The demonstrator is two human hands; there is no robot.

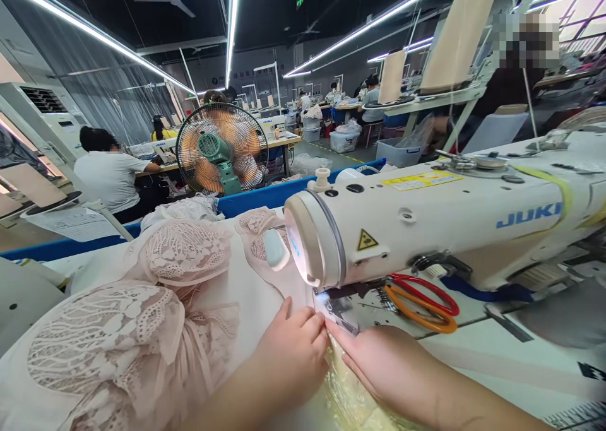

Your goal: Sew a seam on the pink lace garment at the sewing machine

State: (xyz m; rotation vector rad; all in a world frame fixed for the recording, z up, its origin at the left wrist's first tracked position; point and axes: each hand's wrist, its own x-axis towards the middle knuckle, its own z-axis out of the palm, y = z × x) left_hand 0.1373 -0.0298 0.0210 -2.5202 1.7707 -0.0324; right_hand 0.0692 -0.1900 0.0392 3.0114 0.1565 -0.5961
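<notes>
Overhead, strip lights (95, 36); below, white sewing table (492, 355), standing fan (221, 147) behind.

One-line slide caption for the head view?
Both hands, left hand and right hand, press pale fabric under a sewing machine.

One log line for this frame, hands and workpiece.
left hand: pressing pale pink lace fabric | right hand: flat on yellowish lace strip | both at white JUKI sewing machine needle area | orange-red scissors: idle
</notes>
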